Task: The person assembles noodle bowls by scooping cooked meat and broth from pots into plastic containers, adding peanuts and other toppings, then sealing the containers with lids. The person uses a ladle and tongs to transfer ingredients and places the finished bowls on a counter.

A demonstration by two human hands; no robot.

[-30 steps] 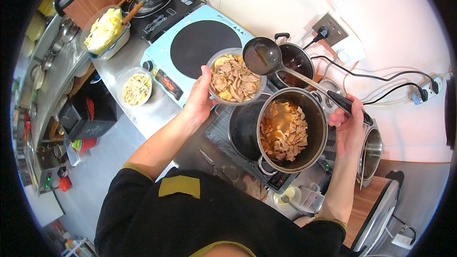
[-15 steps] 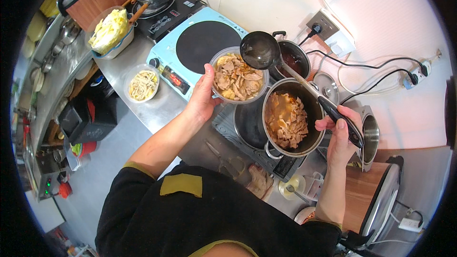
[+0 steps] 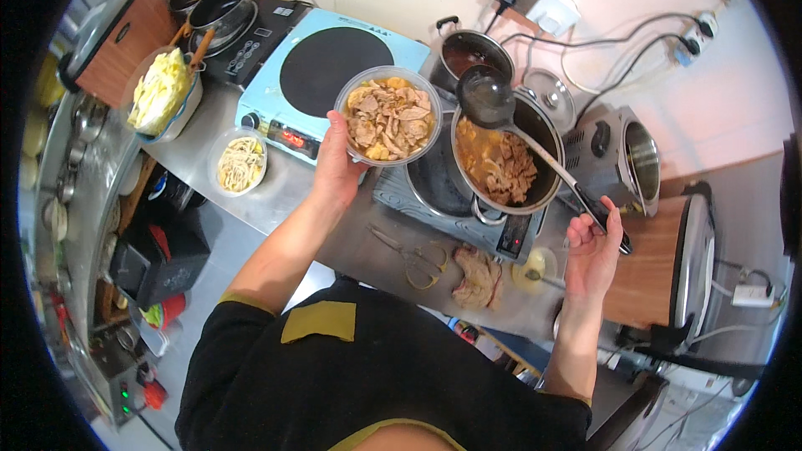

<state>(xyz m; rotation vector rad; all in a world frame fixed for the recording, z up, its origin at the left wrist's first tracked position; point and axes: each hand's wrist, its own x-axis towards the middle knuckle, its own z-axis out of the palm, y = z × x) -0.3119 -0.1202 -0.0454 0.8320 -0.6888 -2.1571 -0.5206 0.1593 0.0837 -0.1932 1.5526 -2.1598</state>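
left hand (image 3: 337,171): one bowl (image 3: 437,129); right hand (image 3: 591,259): one ladle (image 3: 486,100) over one pot (image 3: 545,127)

The ladle (image 3: 486,98) looks glossy metal, the bowl (image 3: 430,90) smooth, clear plastic.

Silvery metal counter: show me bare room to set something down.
Bare metal, partly beneath the left forearm, lies between the round clear tub of pale strips and yellow-handled metal scissors. Crowded: around the deep steel pot of meat.
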